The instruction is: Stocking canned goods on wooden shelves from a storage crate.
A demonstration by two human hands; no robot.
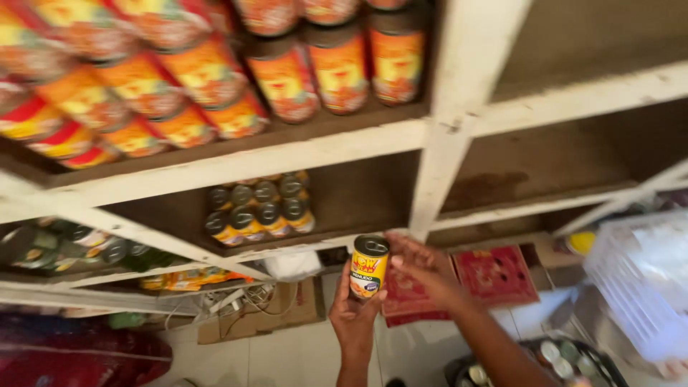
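Can in both hands, just below the shelf

Now I hold a yellow can [369,268] upright in front of the white shelf edge [315,249], its long axis vertical and its pull-tab lid facing up. My left hand [352,312] is clamped round it from below, fingers wrapped on the lower body. My right hand [423,271] touches the upper right side, fingers loosely curled rather than closed on it. I judge the step as shelving: the can is at the level of the middle shelf, where matching cans [259,208] stand in a small block, with bare board to their right. The next move, as I read it, calls for keeping it upright and lifting it clear of the shelf edge. More cans [559,358] sit in a container at the lower right
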